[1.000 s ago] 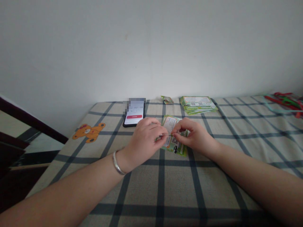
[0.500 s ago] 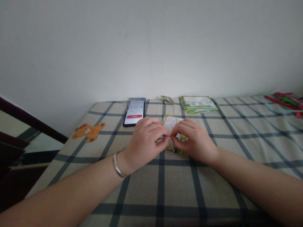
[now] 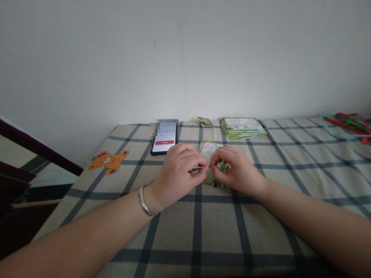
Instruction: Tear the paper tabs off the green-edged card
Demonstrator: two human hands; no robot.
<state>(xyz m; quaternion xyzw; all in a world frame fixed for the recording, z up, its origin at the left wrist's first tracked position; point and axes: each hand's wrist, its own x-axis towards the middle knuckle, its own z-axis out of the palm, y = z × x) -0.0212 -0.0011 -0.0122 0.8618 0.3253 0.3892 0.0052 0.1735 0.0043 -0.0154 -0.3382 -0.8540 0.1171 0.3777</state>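
Observation:
My left hand (image 3: 179, 170) and my right hand (image 3: 234, 170) meet over a green printed packet (image 3: 209, 151) lying on the checked cloth (image 3: 203, 231). Both hands are closed in a pinch, fingertips almost touching. Between them runs a thin, dark, needle-like thing (image 3: 198, 168); I cannot make out what it is. The left hand pinches one end and the right hand's fingertips close on the other. A silver bangle (image 3: 143, 200) circles my left wrist. The hands hide the lower part of the packet.
A phone (image 3: 164, 137) with a lit screen lies behind my left hand. A stack of green packets (image 3: 242, 127) and a small torn packet (image 3: 205, 122) sit near the wall. Red and green strips (image 3: 349, 123) lie far right. A bear print (image 3: 109, 161) marks the cloth's left edge.
My right hand has slid slightly left toward the left hand, so the fingertips now nearly touch and less of the thin thing shows. Everything else is unmoved.

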